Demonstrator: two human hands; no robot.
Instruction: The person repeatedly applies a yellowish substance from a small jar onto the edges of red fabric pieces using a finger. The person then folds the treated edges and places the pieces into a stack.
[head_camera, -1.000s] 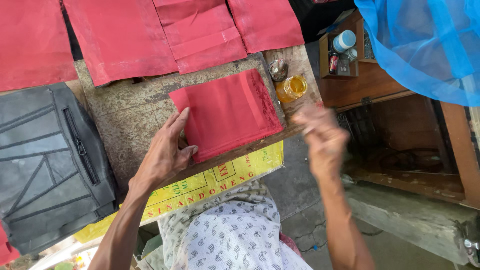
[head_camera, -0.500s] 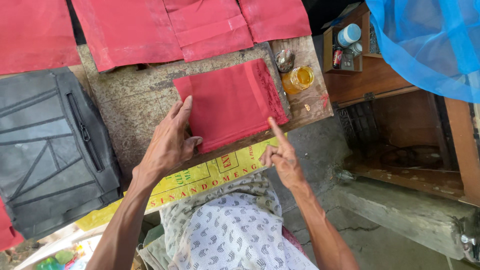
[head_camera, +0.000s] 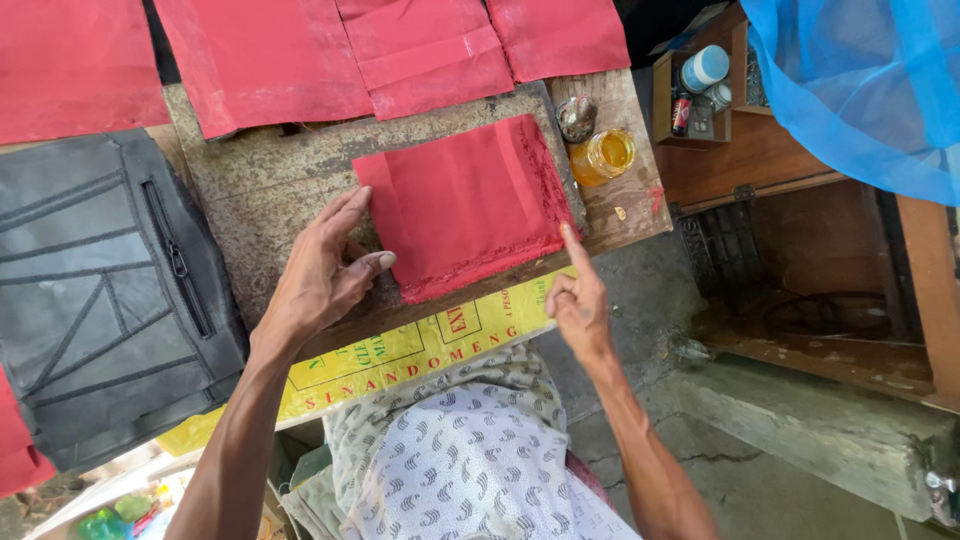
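Your left hand (head_camera: 325, 272) lies open, pinning the red cloth (head_camera: 465, 205) flat on the slab (head_camera: 260, 190), your right hand (head_camera: 578, 300) holds nothing, forefinger out at its frayed edge (more red pieces (head_camera: 300, 50) lie above).

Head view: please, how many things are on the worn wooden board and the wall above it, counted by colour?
Red cloth pieces: 5 (stack on board, four above, e.g.)
Amber glass jar: 1
Dark round metal lid: 1
Total: 7
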